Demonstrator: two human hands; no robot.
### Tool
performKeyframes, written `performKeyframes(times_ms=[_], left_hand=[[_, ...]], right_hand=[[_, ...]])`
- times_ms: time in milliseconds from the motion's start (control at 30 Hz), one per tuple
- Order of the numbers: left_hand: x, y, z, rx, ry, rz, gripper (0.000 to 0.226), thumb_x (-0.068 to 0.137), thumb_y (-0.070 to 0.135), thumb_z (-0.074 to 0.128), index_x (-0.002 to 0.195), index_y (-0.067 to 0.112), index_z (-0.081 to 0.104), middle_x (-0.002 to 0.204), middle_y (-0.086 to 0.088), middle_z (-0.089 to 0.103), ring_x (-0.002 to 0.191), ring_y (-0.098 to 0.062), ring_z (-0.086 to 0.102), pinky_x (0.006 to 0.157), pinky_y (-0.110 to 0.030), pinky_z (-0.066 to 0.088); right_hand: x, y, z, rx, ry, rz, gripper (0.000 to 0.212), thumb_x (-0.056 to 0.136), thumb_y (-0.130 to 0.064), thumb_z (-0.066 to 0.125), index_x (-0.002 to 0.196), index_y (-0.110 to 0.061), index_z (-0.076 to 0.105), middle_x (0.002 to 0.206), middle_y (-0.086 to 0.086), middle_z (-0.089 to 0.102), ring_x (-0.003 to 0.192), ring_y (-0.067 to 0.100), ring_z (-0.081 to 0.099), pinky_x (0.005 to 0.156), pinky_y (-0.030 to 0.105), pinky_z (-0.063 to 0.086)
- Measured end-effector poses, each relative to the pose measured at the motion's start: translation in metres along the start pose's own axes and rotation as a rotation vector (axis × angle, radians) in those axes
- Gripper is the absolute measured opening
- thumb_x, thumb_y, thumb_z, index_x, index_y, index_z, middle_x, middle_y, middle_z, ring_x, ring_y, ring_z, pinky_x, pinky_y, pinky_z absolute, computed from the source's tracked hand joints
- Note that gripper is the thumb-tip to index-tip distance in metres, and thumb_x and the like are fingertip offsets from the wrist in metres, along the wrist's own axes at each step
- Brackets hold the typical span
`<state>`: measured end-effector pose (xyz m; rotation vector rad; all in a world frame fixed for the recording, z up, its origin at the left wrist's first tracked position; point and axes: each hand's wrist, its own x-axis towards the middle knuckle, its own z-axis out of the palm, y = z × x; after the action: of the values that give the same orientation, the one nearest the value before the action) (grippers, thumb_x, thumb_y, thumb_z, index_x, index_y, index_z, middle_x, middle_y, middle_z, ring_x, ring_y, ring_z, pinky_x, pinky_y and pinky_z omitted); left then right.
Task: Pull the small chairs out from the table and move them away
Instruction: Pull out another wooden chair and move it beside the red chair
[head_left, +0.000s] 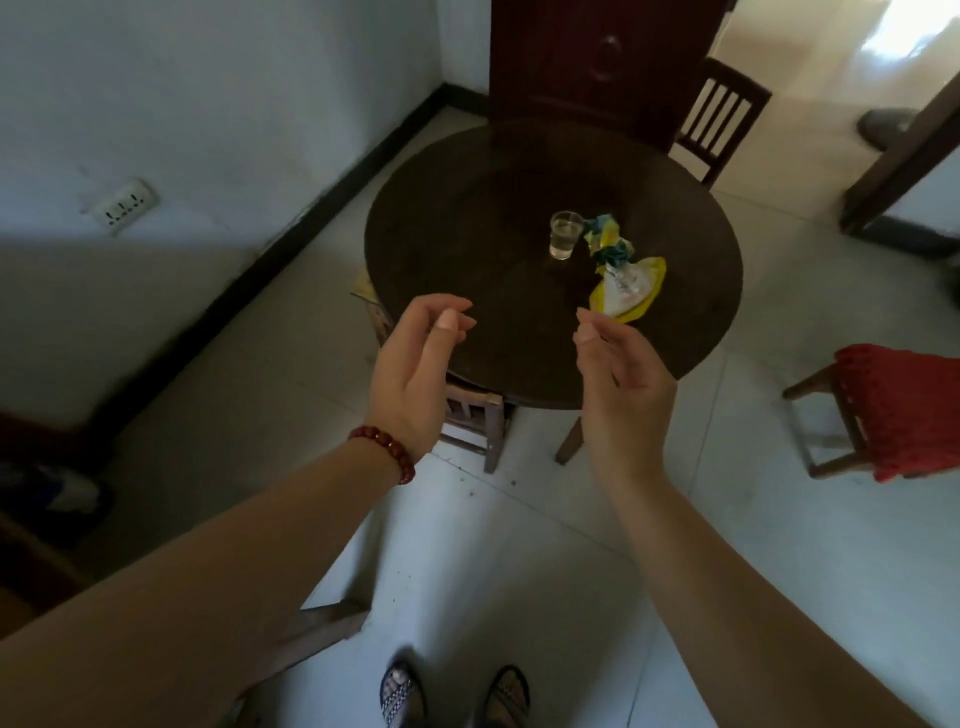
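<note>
A round dark wooden table (467, 218) stands in front of me. A small wooden chair (480, 421) is tucked under its near left edge, mostly hidden by the tabletop and by my left hand. Another small chair with a red knitted cover (898, 410) stands clear of the table at the right. My left hand (415, 374), with a red bead bracelet at the wrist, and my right hand (623, 384) are both raised over the table's near edge, fingers loosely curled and apart, holding nothing.
On the table stand a clear glass (565, 234) and a yellow snack bag (623, 280). A slatted dark chair (719, 122) and a dark cabinet (597, 57) are behind the table. A wall with a black skirting runs along the left. A wooden piece (317, 623) lies by my feet.
</note>
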<state>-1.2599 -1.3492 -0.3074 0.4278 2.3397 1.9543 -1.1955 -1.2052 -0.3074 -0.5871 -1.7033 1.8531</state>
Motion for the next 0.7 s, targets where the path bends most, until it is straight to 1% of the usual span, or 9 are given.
performKeyframes(times_ms=[67,167,333,433,467,533,567,600,700], left_hand=[[0.006,-0.031,-0.004,0.025,-0.005,-0.016,0.042,0.090,0.045,0.030,0.108,0.018,0.056,0.101,0.001,0.060,0.100,-0.015,0.057,0.088,-0.026,0.044],[0.017,-0.076,-0.009,0.071,-0.019,-0.026,0.042,0.090,0.045,0.028,0.108,0.021,0.057,0.099,0.004,0.062,0.099,-0.012,0.058,0.086,-0.023,0.044],[0.034,-0.133,-0.013,0.169,-0.037,-0.022,0.033,0.093,0.035,0.027,0.107,0.028,0.056,0.098,0.011,0.062,0.089,0.000,0.056,0.076,-0.008,0.042],[0.048,-0.166,-0.014,0.242,-0.070,-0.054,0.023,0.092,0.025,0.039,0.107,0.036,0.053,0.101,0.021,0.059,0.090,0.003,0.056,0.075,-0.014,0.046],[0.052,-0.176,-0.014,0.307,-0.091,-0.077,0.025,0.091,0.020,0.045,0.106,0.039,0.051,0.101,0.024,0.056,0.091,0.003,0.055,0.073,-0.016,0.045],[0.058,-0.196,-0.013,0.513,-0.180,-0.092,0.036,0.087,0.012,0.055,0.110,0.039,0.050,0.101,0.023,0.051,0.087,-0.002,0.052,0.068,-0.011,0.039],[0.062,-0.205,-0.013,0.625,-0.238,-0.071,0.039,0.085,0.010,0.057,0.115,0.035,0.050,0.105,0.018,0.052,0.090,-0.005,0.050,0.070,-0.010,0.038],[0.066,-0.214,-0.014,0.718,-0.288,-0.037,0.042,0.083,0.009,0.058,0.118,0.030,0.050,0.112,0.010,0.052,0.098,-0.010,0.049,0.077,-0.012,0.039],[0.080,-0.234,-0.015,0.857,-0.344,0.018,0.048,0.080,0.009,0.061,0.123,0.024,0.049,0.128,0.000,0.050,0.118,-0.020,0.042,0.097,-0.032,0.038]], right_hand=[[0.010,0.024,0.007,-0.027,-0.002,0.011,0.018,0.087,-0.017,0.061,0.104,-0.018,0.067,0.100,-0.015,0.068,0.093,-0.003,0.063,0.069,0.010,0.048],[0.022,0.060,0.018,-0.061,-0.015,0.006,0.016,0.088,-0.019,0.060,0.103,-0.022,0.066,0.102,-0.012,0.068,0.094,-0.001,0.063,0.070,0.010,0.049],[0.036,0.115,0.036,-0.122,-0.061,-0.009,0.015,0.088,-0.021,0.060,0.101,-0.028,0.064,0.102,-0.015,0.066,0.095,-0.005,0.061,0.071,0.007,0.047],[0.042,0.149,0.047,-0.162,-0.091,-0.021,0.016,0.088,-0.022,0.060,0.098,-0.034,0.063,0.099,-0.017,0.066,0.094,-0.005,0.062,0.075,0.010,0.049],[0.043,0.159,0.050,-0.187,-0.107,-0.023,0.017,0.088,-0.023,0.060,0.096,-0.037,0.062,0.097,-0.019,0.066,0.094,-0.005,0.062,0.077,0.013,0.050],[0.048,0.182,0.054,-0.269,-0.147,-0.020,0.015,0.088,-0.028,0.060,0.097,-0.039,0.062,0.099,-0.019,0.066,0.096,-0.003,0.061,0.083,0.021,0.051],[0.051,0.193,0.056,-0.328,-0.168,-0.033,0.014,0.088,-0.030,0.059,0.101,-0.036,0.063,0.101,-0.017,0.066,0.098,-0.001,0.061,0.085,0.021,0.049],[0.054,0.204,0.057,-0.393,-0.187,-0.057,0.017,0.088,-0.030,0.059,0.105,-0.031,0.063,0.103,-0.014,0.066,0.099,-0.001,0.060,0.084,0.016,0.047],[0.064,0.230,0.063,-0.547,-0.250,-0.119,0.023,0.087,-0.029,0.061,0.110,-0.024,0.063,0.104,-0.016,0.061,0.095,-0.008,0.055,0.075,-0.002,0.038]])
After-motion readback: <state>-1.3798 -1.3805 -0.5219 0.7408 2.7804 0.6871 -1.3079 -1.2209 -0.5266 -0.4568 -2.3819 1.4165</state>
